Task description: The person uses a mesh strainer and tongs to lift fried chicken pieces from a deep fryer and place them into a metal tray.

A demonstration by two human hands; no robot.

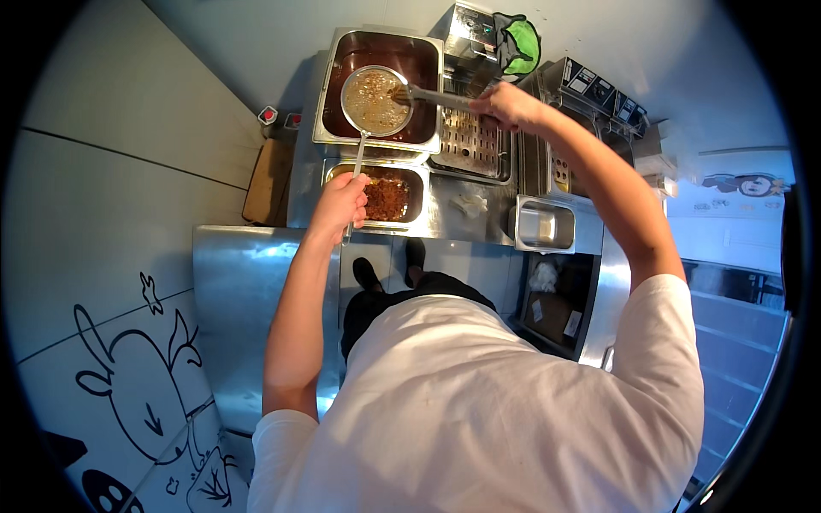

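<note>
My left hand (341, 206) grips the thin handle of a round mesh strainer (377, 101). The strainer bowl sits over a deep steel pan (323, 131) of dark reddish-brown liquid (423, 125). Pale, frothy-looking matter with brown bits shows in the mesh. From the right, my right hand (510, 108) holds a long metal utensil (446, 99); its brownish tip is at the strainer's right side, too blurred to tell its kind. Below the deep pan, a smaller steel pan (422, 192) contains brown crumbly bits in oil (388, 200), partly hidden by my left hand.
A perforated steel tray (471, 144) lies right of the deep pan, before a steel appliance (471, 32). A crumpled white cloth or tissue (471, 204) rests on the steel counter (449, 227). Right of it are a small steel pan (545, 224) and a panelled cooking unit (596, 86).
</note>
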